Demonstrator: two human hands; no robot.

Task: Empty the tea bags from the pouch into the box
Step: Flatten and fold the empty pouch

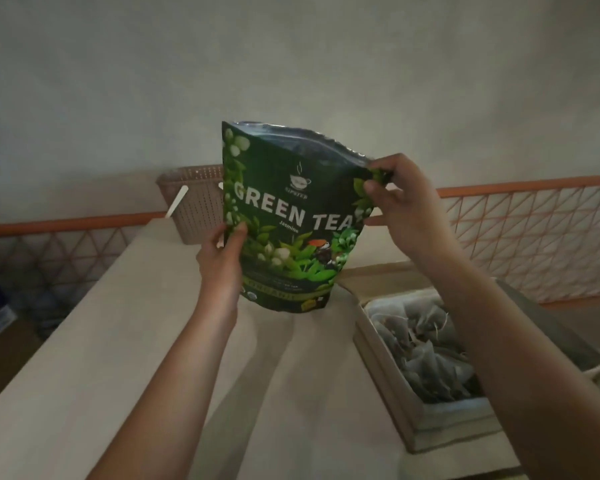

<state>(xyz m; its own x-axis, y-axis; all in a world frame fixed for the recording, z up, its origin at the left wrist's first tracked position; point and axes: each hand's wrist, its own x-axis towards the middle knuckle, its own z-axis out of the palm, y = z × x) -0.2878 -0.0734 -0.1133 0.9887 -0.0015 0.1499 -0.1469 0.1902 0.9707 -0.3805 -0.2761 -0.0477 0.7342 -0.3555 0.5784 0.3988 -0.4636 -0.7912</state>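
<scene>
A dark green pouch [284, 216] printed "GREEN TEA Jasmine" is held upright above the table, its top edge up. My left hand [222, 258] grips its lower left side, thumb on the front. My right hand [395, 206] pinches its upper right corner. To the right on the table stands an open beige box [388, 372] that holds several grey pyramid tea bags [426, 344]. My right forearm crosses over the box and hides part of it.
A beige table [118, 341] runs away from me to a woven brown basket [198, 202] with a white stick in it at the far end. An orange-framed lattice railing [534, 233] lines the wall behind.
</scene>
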